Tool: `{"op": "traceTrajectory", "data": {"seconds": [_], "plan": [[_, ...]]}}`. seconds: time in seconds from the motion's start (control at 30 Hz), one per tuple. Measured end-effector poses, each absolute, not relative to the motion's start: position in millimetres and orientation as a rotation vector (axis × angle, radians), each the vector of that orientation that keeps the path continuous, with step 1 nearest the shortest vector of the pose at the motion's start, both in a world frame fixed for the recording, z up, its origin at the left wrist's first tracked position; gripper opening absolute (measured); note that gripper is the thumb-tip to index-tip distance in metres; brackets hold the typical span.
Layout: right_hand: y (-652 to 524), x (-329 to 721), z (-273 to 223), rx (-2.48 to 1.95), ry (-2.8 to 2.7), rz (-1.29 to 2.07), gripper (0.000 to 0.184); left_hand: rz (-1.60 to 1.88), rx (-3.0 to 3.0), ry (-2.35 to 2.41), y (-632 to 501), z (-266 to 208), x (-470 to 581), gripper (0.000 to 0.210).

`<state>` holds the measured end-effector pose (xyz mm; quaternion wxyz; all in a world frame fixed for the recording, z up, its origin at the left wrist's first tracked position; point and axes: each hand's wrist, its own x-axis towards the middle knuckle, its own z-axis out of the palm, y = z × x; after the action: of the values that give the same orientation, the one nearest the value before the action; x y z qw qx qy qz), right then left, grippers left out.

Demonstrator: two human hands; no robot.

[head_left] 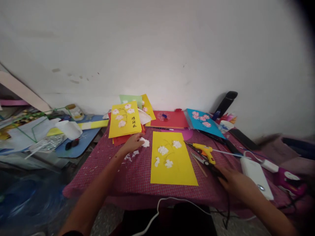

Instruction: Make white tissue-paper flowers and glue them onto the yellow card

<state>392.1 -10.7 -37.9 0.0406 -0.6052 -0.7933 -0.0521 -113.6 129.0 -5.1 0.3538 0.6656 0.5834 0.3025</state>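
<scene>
My left hand (131, 143) reaches to the table left of the yellow sheet, its fingertips closed on a crumpled white paper piece (145, 143). White paper scraps (135, 153) lie just below it. My right hand (231, 180) is at the right, its fingers around the black handles of a pair of scissors (204, 160); the blades point left. Between my hands lies a yellow sheet (175, 173) with drawn stems and several white crumpled paper blossoms (162, 150). A yellow hot glue gun (208, 151) rests right beside the scissors.
Behind stand finished flower pictures on yellow card (113, 126) and blue card (216, 129). Red paper (174, 122) lies at the back. A white power bank (257, 177) is at far right. A white cable (177, 198) crosses the front. A blue side table (73, 149) holds white rolls.
</scene>
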Motion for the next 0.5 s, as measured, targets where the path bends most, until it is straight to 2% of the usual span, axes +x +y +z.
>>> {"op": "traceTrajectory", "data": {"seconds": [0.23,0.5], "plan": [[2.1,401.7,-24.5,-1.900,-2.536,-0.008,0.049,0.634,2.011,1.594,143.5,-11.7,-111.1,0.029],[-1.6,393.5,-14.6,-1.913,-2.582,-0.133,0.049,0.640,2.138,1.592,133.5,-22.6,-106.8,0.038]]}}
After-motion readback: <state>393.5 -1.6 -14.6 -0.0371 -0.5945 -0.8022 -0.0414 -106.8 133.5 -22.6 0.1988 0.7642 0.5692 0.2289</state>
